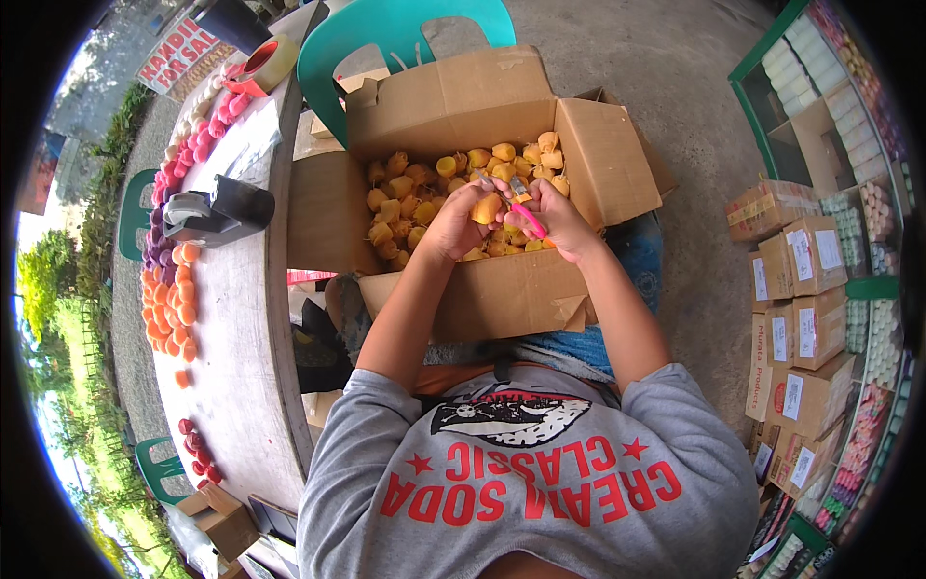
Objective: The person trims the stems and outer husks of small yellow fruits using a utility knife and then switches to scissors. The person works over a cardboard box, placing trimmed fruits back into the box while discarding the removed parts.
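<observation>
Above the open cardboard box point(453, 307), my left hand point(451, 224) pinches a small yellow-orange candle point(486, 209) between thumb and fingers. Close beside it, my right hand point(563, 218) is closed around a small tool with a pink handle point(530, 221). The tool's tip points up and away from me, near the candle; its exact kind is hard to make out. Many similar yellow candles point(394, 188), several with thin wicks showing, fill the box beneath both hands.
A teal chair point(323, 72) stands behind the box. On the left, a white table point(246, 318) bears a tape dispenser point(227, 205), orange candles point(164, 314) and red ones point(196, 454). Stacked cartons point(808, 328) and shelves of candles point(849, 116) line the right side.
</observation>
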